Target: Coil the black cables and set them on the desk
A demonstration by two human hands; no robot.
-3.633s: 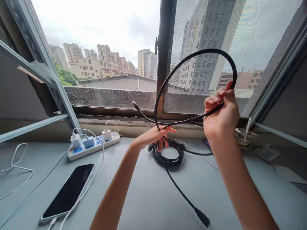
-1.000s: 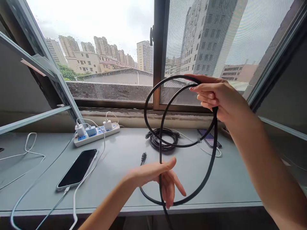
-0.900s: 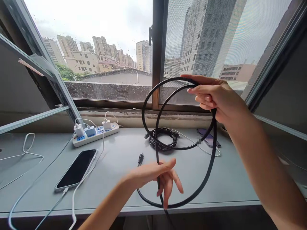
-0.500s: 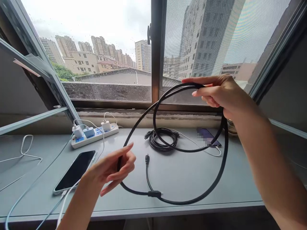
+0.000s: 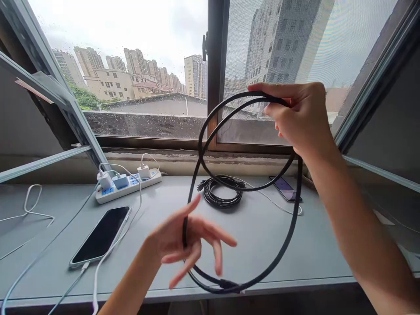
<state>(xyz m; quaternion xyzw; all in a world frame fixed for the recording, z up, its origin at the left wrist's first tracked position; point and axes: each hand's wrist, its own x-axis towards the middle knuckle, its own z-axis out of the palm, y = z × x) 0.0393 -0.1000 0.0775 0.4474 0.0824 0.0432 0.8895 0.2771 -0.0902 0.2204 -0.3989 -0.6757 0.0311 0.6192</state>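
A black cable (image 5: 293, 218) hangs in large loops above the desk, with a dark thicker piece on it at the bottom of the loops. My right hand (image 5: 300, 109) pinches the top of the loops between thumb and fingers, in front of the window. At the left side of the loops, my left hand (image 5: 197, 240) has its fingers spread, and the cable passes across its palm. Behind the hanging loops lies a coiled black cable (image 5: 223, 202) on the desk.
On the grey desk (image 5: 157, 245), a phone (image 5: 101, 236) lies at the left with a cord plugged in. A white power strip (image 5: 127, 187) with chargers stands near the window ledge. Another phone (image 5: 286, 189) lies at the back right. White cords cross the left side.
My right hand has risen with the cable loops. My left hand has moved right and its fingers have spread. The cable's loose plug end, earlier over the desk, no longer shows clearly.
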